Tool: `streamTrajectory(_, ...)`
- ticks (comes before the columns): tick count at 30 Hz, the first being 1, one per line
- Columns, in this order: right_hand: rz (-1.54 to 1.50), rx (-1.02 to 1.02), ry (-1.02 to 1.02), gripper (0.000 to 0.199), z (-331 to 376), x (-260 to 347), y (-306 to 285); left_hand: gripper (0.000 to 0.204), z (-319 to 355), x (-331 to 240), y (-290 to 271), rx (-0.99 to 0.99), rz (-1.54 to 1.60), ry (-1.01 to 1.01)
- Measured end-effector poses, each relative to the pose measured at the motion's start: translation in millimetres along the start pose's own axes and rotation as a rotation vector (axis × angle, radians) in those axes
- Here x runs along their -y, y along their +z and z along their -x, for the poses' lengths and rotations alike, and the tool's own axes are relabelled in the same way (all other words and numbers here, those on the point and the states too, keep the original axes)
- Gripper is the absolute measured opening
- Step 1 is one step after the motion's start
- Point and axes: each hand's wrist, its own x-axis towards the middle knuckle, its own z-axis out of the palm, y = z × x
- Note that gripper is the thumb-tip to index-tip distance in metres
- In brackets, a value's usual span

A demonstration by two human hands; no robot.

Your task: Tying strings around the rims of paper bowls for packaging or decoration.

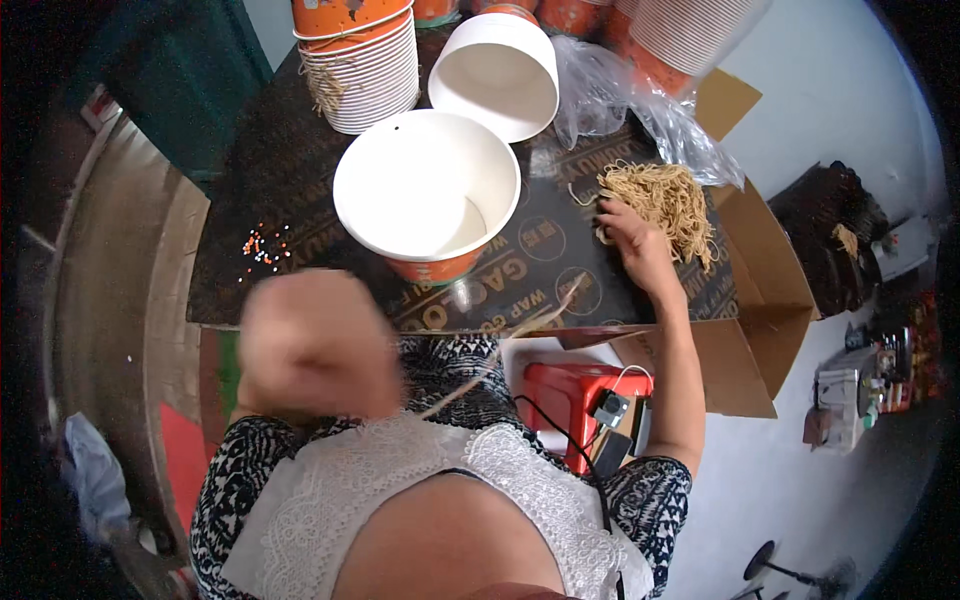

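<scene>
A wide white paper bucket (425, 175) with an orange lower outside stands upright at the middle of the table. My left hand (320, 345) is smeared by motion in front of it near the table's edge; its fingers cannot be made out. At the right, my right hand (635, 240) reaches to the near left side of a heap of tan strings (665, 200). Its fingers are bent together on string at the heap's edge. A blurred loose strand (500, 342) runs slantwise from my lap up over the table's front edge, apart from my right hand.
Another white bucket (500, 80) lies tipped behind, beside a nested stack of buckets (365, 80). Clear plastic wrapping (600, 95) sits at the back right. Small orange and white beads (262, 248) are scattered at left. An open cardboard box (760, 260) and a red stool (560, 400) are near the table.
</scene>
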Motion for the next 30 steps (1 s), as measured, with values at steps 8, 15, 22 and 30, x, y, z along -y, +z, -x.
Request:
streamTrajectory(8,-0.162,-0.075,-0.077,0.039,-6,69,-16,0.008,-29,-15,25,-0.38,-0.404,-0.47)
streamTrajectory(15,-1.292,0.028,0.136,0.051,11,192,6,0.003,-47,27,39,-0.444,-0.445,-0.438)
streamTrajectory(22,-1.158,0.071,0.249,0.023,43,160,-23,0.009,-25,27,29,-0.655,-0.539,-0.393)
streamTrajectory(30,-1.649,-0.324,-0.1,0.035,55,131,-38,0.009,1,36,53,-0.563,-0.343,-0.675)
